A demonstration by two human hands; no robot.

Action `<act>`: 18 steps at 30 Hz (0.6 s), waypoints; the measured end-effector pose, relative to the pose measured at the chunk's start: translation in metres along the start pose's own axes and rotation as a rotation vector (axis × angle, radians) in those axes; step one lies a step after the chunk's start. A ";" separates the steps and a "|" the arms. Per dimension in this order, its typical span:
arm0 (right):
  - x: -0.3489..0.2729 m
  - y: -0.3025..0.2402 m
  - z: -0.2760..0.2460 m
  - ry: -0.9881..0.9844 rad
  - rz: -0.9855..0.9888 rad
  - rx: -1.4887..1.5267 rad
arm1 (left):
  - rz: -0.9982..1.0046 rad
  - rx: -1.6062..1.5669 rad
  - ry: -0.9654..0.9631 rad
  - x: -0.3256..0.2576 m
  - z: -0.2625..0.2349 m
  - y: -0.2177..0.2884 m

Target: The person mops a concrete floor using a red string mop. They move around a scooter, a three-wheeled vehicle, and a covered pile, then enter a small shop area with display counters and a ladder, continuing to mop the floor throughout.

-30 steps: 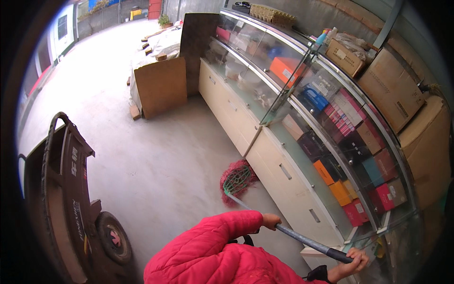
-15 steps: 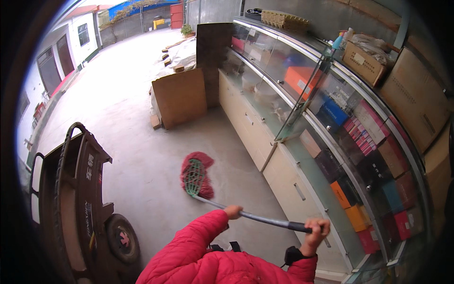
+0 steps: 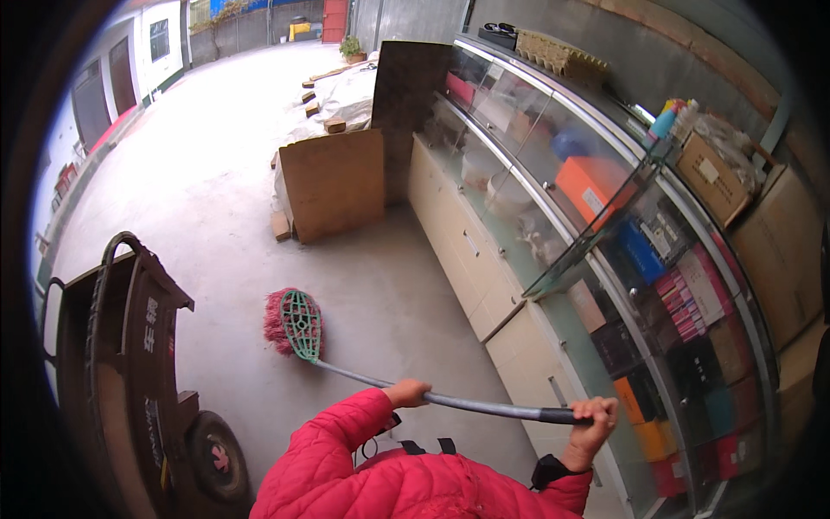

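Note:
Both of my hands are closed around the grey handle of a broom (image 3: 302, 325), which has a green lattice plastic head and red bristles. My left hand (image 3: 408, 394) wraps the middle of the handle. At the handle's dark end, my right hand (image 3: 594, 422) grips it, close to the glass cabinet. The broom head rests on the concrete floor (image 3: 380, 285) ahead and to the left, with its bristles pointing left. Red padded sleeves cover both my arms.
On the left stands a brown cargo cart (image 3: 130, 346) with a black wheel (image 3: 218, 456). A glass-fronted cabinet (image 3: 484, 290) filled with boxes runs along the right. Ahead, a brown board (image 3: 333, 186) leans by a covered pile (image 3: 346, 111). Cardboard cartons (image 3: 778, 251) are stacked far right.
The broom head has swept left across the floor, and its bristles now trail to the left. Both hands keep their hold on the handle. The view has shifted slightly.

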State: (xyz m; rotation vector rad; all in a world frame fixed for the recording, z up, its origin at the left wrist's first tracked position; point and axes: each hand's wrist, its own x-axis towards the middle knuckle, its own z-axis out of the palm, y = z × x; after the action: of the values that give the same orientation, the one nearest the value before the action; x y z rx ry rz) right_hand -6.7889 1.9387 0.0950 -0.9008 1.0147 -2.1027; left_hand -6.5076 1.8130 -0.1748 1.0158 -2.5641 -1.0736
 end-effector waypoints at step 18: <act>0.125 -0.019 0.010 0.045 -0.626 -0.349 | 0.371 -0.171 -0.116 0.266 -0.007 0.052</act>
State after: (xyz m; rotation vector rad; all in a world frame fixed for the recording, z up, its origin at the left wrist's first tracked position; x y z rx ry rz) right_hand -6.8568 1.8490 0.1536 -1.5055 1.2675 -2.4934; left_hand -6.7317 1.6607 -0.1582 0.4254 -2.5530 -1.2444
